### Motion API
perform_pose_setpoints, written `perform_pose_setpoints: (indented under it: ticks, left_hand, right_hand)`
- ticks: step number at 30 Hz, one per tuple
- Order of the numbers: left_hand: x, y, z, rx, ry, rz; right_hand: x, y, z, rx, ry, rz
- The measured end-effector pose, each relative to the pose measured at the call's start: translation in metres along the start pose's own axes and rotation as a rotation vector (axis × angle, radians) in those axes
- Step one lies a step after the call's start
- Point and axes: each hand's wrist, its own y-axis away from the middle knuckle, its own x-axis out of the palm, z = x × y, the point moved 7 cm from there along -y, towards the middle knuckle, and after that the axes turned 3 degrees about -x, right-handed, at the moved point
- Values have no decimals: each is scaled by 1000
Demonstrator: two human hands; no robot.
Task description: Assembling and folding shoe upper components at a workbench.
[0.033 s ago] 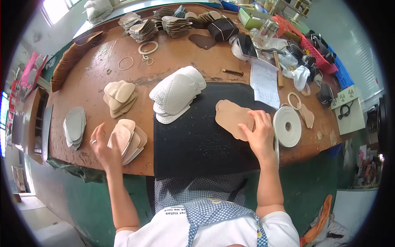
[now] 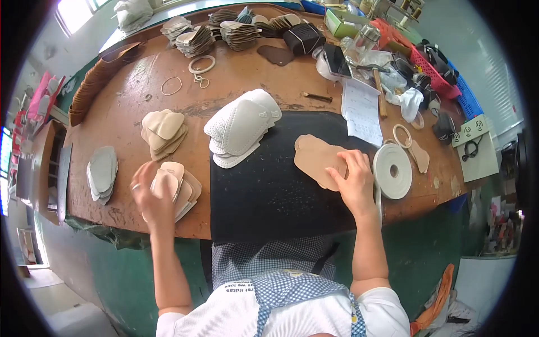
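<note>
On the black mat [image 2: 252,208] lies a beige leather-like piece [image 2: 319,158] with rounded ends, another layer showing under it. My right hand [image 2: 356,180] grips its right end, thumb on top and fingers along the far edge. My left hand [image 2: 154,196], slightly blurred, is at the left side of a fanned stack of beige pieces [image 2: 188,194]; its thumb lies over them and the fingers are apart. Whether it touches the stack I cannot tell. Behind that stack sits a second pile of beige pieces [image 2: 163,135]. White perforated pieces [image 2: 244,126] overlap at the mat's far left corner.
Grey pieces [image 2: 102,174] are piled at the far left. A white tape roll [image 2: 392,171] stands beside my right hand. Further back are a paper sheet [image 2: 361,112], a hammer [image 2: 380,92], a phone [image 2: 337,60], a pink basket [image 2: 435,73] and several stacks of cut pieces [image 2: 238,35].
My left hand has shifted slightly right, in over the edge of the beige stack, and its fingers have curled a little. My right hand and its piece look almost unmoved.
</note>
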Motion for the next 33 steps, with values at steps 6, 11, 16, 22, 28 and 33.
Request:
perform_pose_setpoints:
  ticks: [6, 11, 16, 22, 28, 33]
  left_hand:
    - [97, 1, -165, 448, 138, 244]
    - [156, -4, -164, 492, -308, 179]
    - [137, -11, -159, 501, 1, 239]
    - [65, 56, -159, 784, 367, 429]
    - [48, 117, -134, 671, 368, 675]
    - [24, 115, -114, 517, 358, 352]
  right_hand:
    - [2, 2, -14, -4, 29, 86]
    - [1, -4, -7, -96, -23, 20]
    - [3, -16, -26, -17, -108, 164]
    - [1, -6, -11, -88, -18, 53]
    - [-11, -1, 12, -183, 20, -84]
    - [8, 8, 18, 145, -651, 160]
